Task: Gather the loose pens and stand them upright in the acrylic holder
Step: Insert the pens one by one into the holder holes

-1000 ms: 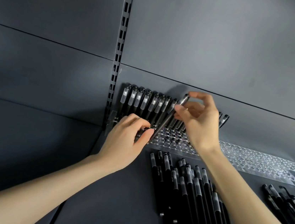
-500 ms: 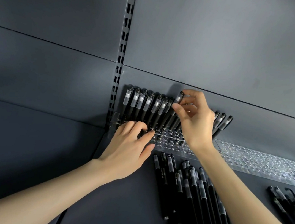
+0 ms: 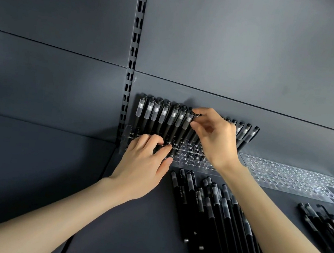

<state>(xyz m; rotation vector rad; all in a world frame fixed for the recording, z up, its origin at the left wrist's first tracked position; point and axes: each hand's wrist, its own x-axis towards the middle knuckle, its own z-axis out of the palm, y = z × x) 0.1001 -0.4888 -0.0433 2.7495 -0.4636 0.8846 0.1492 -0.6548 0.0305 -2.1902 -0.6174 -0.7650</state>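
**While left hand steadies holder, right hand pinches a pen at the back row**

As seen from the head camera, both bare hands are at the acrylic holder (image 3: 191, 157), which sits on the dark shelf (image 3: 128, 226), pushed into the back left corner against the grey back panel (image 3: 234, 50) and next to the slotted upright (image 3: 133, 59).

Right hand (image 3: 215, 136): thumb and index pinch the top of one black pen (image 3: 195, 117). The pen is near upright and in line with the standing pens (image 3: 159, 115). Its lower end is hidden, so I can't tell if it is seated in a hole. Other fingers are loosely curled.

Left hand (image 3: 142, 165): holds the holder's front left part, fingers bent over the top and thumb along the front edge. It carries no pen.

Standing pens fill the holder's back holes from the left end up to the right hand, caps up, leaning slightly back toward the panel. A few more standing pens (image 3: 245, 131) show just right of the right hand. Front holes of the holder look unfilled.

Loose pens (image 3: 210, 211) lie flat in a pile on the shelf just in front of the holder, under the right forearm. A second pile of pens (image 3: 326, 225) lies far right, partly cut off by the frame edge. Another clear holder (image 3: 292, 175) sits to the right along the back panel, holding no pens.
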